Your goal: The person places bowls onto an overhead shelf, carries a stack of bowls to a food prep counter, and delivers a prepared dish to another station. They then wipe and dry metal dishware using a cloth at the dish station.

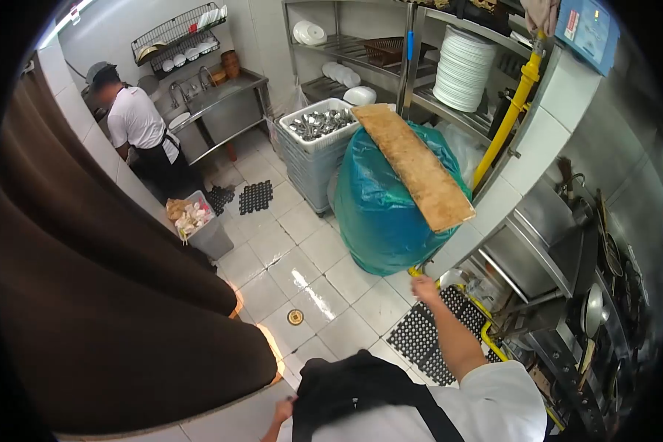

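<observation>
My right hand (423, 289) reaches forward over the floor, its fingers loosely curled with nothing visible in them. It appears close to the lower edge of a large bin covered with a teal plastic bag (368, 214), though I cannot tell whether they touch. A long worn wooden board (412, 166) lies across the top of that bin. Low at my left side, my left hand (284, 409) is small and partly hidden beside my black apron (361, 390); its fingers are unclear.
A brown curtain (110, 295) hangs along the left. Stacked grey crates (302, 166) hold a white basket of cutlery. A co-worker (136, 118) stands near the sink (232, 99). Perforated black mat (435, 339), yellow pipe (504, 118) and plate stack (464, 70) are on the right.
</observation>
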`<action>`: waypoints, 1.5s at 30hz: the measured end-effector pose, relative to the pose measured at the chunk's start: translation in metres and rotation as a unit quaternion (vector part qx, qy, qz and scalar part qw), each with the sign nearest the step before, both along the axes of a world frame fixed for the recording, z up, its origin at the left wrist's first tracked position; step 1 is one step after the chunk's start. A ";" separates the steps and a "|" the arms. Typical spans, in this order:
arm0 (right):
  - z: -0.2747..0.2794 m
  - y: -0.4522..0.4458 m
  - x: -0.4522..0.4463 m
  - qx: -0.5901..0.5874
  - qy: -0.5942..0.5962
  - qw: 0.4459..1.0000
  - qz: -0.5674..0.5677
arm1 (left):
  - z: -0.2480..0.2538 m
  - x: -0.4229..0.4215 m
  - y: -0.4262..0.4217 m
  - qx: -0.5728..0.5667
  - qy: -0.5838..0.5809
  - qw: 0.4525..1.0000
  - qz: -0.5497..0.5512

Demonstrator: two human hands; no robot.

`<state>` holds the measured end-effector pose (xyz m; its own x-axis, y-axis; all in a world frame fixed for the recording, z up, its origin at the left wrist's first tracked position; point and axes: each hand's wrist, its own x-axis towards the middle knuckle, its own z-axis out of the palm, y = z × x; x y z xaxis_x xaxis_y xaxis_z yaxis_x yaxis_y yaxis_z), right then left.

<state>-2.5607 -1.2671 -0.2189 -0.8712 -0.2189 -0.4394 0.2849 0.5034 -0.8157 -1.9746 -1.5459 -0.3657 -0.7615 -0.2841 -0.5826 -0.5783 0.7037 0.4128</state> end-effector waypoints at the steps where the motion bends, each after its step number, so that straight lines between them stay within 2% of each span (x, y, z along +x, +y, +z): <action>1: -0.002 -0.030 0.001 -0.036 -0.024 0.999 0.016 | 0.008 -0.015 0.011 0.084 -0.006 0.994 -0.069; 2: -0.007 -0.058 0.002 -0.071 -0.048 0.996 0.034 | 0.001 -0.027 0.011 0.084 -0.006 0.994 -0.070; 3: -0.042 -0.082 0.000 -0.067 -0.046 0.992 0.095 | -0.004 -0.044 0.006 0.078 -0.011 0.995 -0.055; 5: -0.049 -0.135 0.033 -0.022 -0.079 0.988 0.132 | -0.018 -0.077 -0.009 0.067 -0.017 0.997 -0.023; 7: -0.091 -0.163 0.070 -0.014 -0.114 0.964 0.239 | -0.028 -0.099 -0.016 0.066 -0.030 0.997 0.010; 8: -0.115 -0.171 0.094 0.025 -0.033 0.948 0.317 | -0.031 -0.106 -0.022 0.066 -0.039 0.997 0.025; 9: -0.114 -0.178 0.111 0.056 -0.018 0.911 0.409 | -0.032 -0.110 -0.041 0.065 -0.047 0.996 0.037; 10: -0.169 -0.183 0.108 -0.031 -0.093 0.768 0.633 | -0.029 -0.116 -0.075 0.061 -0.053 0.996 0.046; 11: -0.133 -0.189 0.099 0.125 -0.161 0.786 0.584 | -0.031 -0.141 -0.114 0.053 -0.051 0.996 0.052; 12: -0.087 -0.208 0.079 0.200 -0.189 0.752 0.599 | -0.040 -0.192 -0.161 0.047 -0.056 0.996 0.057; 13: -0.096 -0.218 0.060 0.194 -0.116 0.802 0.553 | -0.024 -0.220 -0.180 0.086 -0.087 0.969 0.213; 14: -0.107 -0.225 0.040 0.189 -0.045 0.843 0.501 | 0.005 -0.267 -0.204 0.070 -0.100 0.948 0.295; 15: -0.114 -0.233 0.015 0.173 0.001 0.893 0.415 | -0.012 -0.292 -0.235 0.093 -0.005 0.920 0.381; 16: -0.090 -0.250 -0.014 0.158 0.047 0.931 0.327 | 0.030 -0.334 -0.261 0.089 0.047 0.923 0.371; 17: -0.063 -0.258 -0.046 0.080 0.000 0.961 0.264 | -0.015 -0.359 -0.301 0.062 0.109 0.930 0.345; 18: -0.005 -0.279 -0.071 0.041 -0.046 0.982 0.176 | 0.024 -0.401 -0.323 0.090 0.148 0.909 0.378; 19: 0.008 -0.284 -0.100 0.029 0.083 0.980 0.177 | 0.042 -0.439 -0.349 0.127 0.180 0.890 0.400; 20: 0.101 -0.309 -0.124 0.053 0.152 0.968 0.190 | 0.049 -0.471 -0.378 0.151 0.155 0.888 0.405; 21: 0.152 -0.318 -0.157 0.045 0.192 0.954 0.224 | 0.037 -0.499 -0.408 0.178 0.158 0.894 0.379; 22: 0.181 -0.321 -0.191 0.051 0.253 0.946 0.197 | 0.054 -0.528 -0.429 0.203 0.146 0.894 0.371; 24: 0.204 -0.310 -0.261 0.044 0.276 0.959 0.044 | 0.052 -0.569 -0.470 0.314 0.191 0.872 0.322; 25: 0.218 -0.311 -0.285 0.108 0.271 0.956 0.007 | 0.056 -0.581 -0.483 0.300 0.173 0.882 0.320; 26: 0.227 -0.310 -0.305 0.169 0.266 0.949 -0.029 | 0.063 -0.597 -0.495 0.281 0.159 0.891 0.319; 27: 0.190 -0.290 -0.333 0.270 0.270 0.924 -0.028 | 0.069 -0.612 -0.507 0.262 0.147 0.899 0.318; 28: 0.150 -0.276 -0.358 0.366 0.273 0.889 -0.024 | 0.066 -0.619 -0.517 0.255 0.141 0.903 0.316; 30: 0.143 -0.281 -0.363 0.498 0.327 0.803 -0.009 | 0.071 -0.627 -0.533 0.221 0.097 0.915 0.324; 32: 0.155 -0.281 -0.375 0.458 0.336 0.822 -0.032 | 0.088 -0.628 -0.537 0.200 0.114 0.907 0.353; 34: 0.157 -0.273 -0.379 0.435 0.370 0.820 -0.028 | 0.084 -0.615 -0.538 0.245 0.124 0.877 0.395; 35: 0.162 -0.271 -0.393 0.421 0.398 0.815 -0.025 | 0.067 -0.607 -0.539 0.213 0.056 0.876 0.429; 36: 0.165 -0.269 -0.398 0.424 0.406 0.809 -0.020 | 0.080 -0.599 -0.530 0.210 0.055 0.890 0.402; 37: 0.163 -0.268 -0.396 0.422 0.413 0.807 -0.009 | 0.021 -0.565 -0.550 0.192 0.018 0.934 0.302; 38: 0.162 -0.266 -0.398 0.428 0.418 0.801 -0.004 | 0.037 -0.557 -0.535 0.157 0.004 0.942 0.297; 41: 0.158 -0.267 -0.404 0.439 0.399 0.805 0.001 | 0.080 -0.586 -0.618 0.083 0.029 0.949 0.304; 45: 0.157 -0.275 -0.426 0.446 0.379 0.811 0.008 | 0.090 -0.666 -0.675 0.053 0.048 0.966 0.249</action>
<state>-2.9864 -1.5417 -0.0619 -0.9652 -0.1224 0.2310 -0.1406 0.9880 -0.0636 -2.6405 -2.2209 -0.2756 -0.5979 -0.5714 -0.5621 -0.7896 0.2989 0.5360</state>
